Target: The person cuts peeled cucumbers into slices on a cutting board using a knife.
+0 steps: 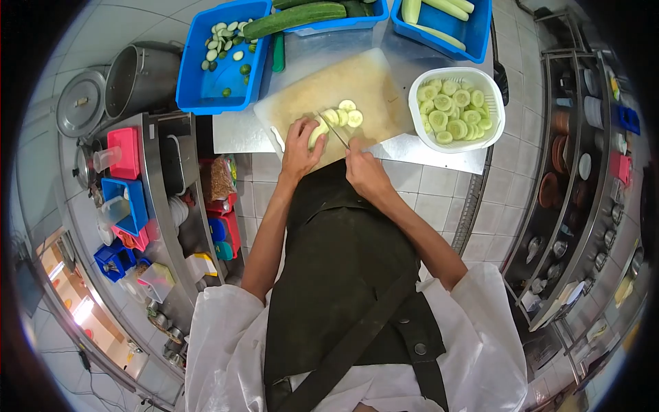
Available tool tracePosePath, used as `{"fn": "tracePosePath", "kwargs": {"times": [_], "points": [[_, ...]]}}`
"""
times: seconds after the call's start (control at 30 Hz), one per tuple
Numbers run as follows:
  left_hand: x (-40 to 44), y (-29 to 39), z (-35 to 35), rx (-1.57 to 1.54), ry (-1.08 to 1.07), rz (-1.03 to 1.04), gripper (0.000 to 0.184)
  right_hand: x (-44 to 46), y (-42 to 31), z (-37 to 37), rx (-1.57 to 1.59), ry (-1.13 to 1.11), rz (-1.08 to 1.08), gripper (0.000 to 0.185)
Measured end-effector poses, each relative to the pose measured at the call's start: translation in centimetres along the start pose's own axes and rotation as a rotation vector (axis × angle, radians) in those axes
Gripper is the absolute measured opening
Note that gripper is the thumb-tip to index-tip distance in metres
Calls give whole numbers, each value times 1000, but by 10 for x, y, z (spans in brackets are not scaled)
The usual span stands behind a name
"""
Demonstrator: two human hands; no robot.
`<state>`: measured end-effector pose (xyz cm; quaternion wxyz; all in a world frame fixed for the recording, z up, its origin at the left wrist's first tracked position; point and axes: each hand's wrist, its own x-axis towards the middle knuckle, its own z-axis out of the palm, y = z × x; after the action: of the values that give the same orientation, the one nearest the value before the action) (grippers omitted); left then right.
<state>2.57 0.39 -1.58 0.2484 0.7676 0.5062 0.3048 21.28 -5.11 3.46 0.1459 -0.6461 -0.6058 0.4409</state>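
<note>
Steel counter (237,134), beneath cutting board (302,96). White basket (458,146), cucumber slices (456,110) inside, right of board. Left hand (299,147), gripping peeled cucumber (317,132) on board. Right hand (367,172), closed on knife (336,130), at board edge. Cut rounds (353,118), on board.

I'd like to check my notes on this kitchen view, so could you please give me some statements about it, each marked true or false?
1. The right hand holds a knife. True.
2. The left hand holds a peeled cucumber on the cutting board. True.
3. The white basket stands to the left of the cutting board. False: the white basket stands to its right.
4. The white basket contains cucumber slices. True.
5. The left blue tub is filled with whole cucumbers. False: the left blue tub holds small cut-off pieces.
</note>
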Motion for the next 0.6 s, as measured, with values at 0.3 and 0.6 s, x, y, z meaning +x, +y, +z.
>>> {"fn": "tracePosePath", "kwargs": {"times": [0.3,0.6], "points": [[0,2,-1,-38,-33,-71,29,12,-6,5,-104,-83,26,16],[5,-2,5,-66,4,-40,29,12,-8,13,-179,-15,-33,34]]}}
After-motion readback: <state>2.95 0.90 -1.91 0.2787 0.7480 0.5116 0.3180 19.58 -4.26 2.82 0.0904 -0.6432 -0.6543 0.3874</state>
